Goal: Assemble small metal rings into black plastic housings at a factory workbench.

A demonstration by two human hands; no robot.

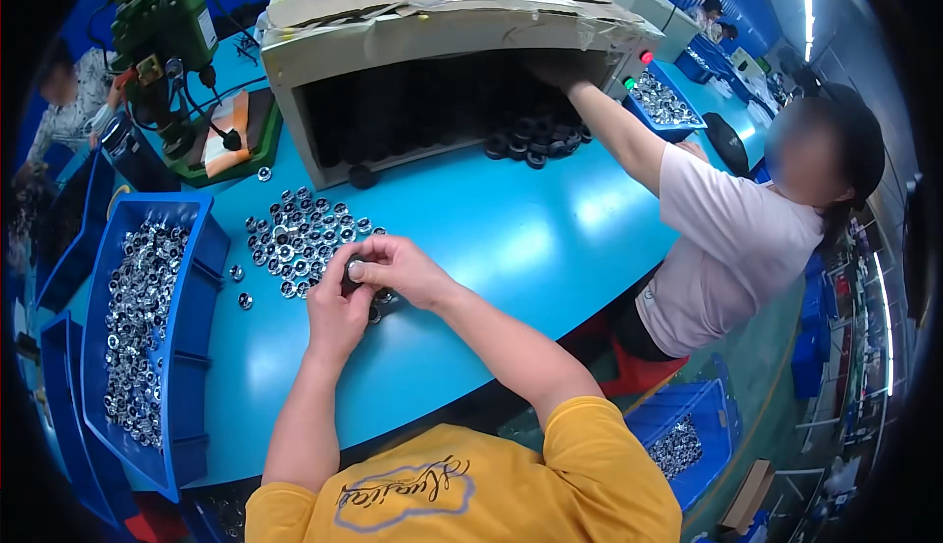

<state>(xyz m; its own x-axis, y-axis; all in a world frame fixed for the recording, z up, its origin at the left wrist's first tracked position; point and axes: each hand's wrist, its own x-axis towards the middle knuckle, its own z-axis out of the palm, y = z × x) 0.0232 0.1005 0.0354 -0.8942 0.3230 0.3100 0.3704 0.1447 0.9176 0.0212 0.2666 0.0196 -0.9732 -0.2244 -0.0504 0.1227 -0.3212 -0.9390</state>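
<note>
Over the table's near side, my left hand (335, 312) and my right hand (401, 270) meet with fingertips closed round a small black round part (351, 274). The fingers cover much of it, so its exact kind is unclear. Just beyond my hands spreads a loose pile of shiny metal rings with dark centres (300, 238). A few more small parts lie partly hidden beneath my right wrist. To the left, a blue bin (187, 278) is heaped with the same sort of shiny rings.
Ahead stands a large box-like housing (295, 115) with a dark opening; black round parts (535, 140) are heaped at its mouth. On the right a co-worker (732, 224) reaches inside. A green machine (167, 37) stands back left. Another blue bin (663, 111) sits beyond the housing.
</note>
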